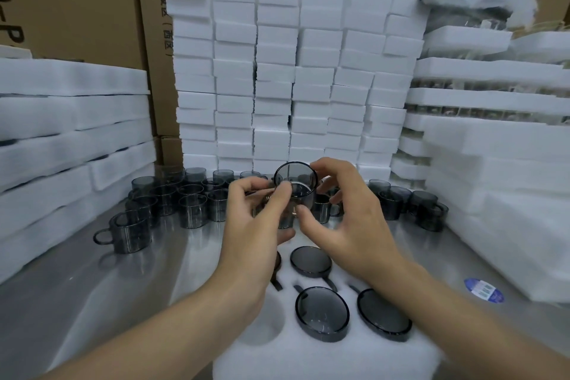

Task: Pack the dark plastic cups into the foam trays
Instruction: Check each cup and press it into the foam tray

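Observation:
A dark see-through plastic cup [297, 182] is held tilted above the far end of a white foam tray [308, 355] that lies in front of me. My left hand [257, 225] grips the cup's near side with thumb and fingers. My right hand [348, 216] curls round its right side, thumb below and fingers on the rim. Three cups sit upside down in the tray's pockets [322, 313], and a fourth is partly hidden under my left wrist. One round pocket [265, 321] at the tray's left stands empty.
Several loose dark cups [188, 200] with handles stand on the steel table [92, 302] behind my hands, more at the right [410, 203]. Stacks of white foam trays [277, 71] wall in the back, left and right. A blue sticker [484, 290] lies on the table at right.

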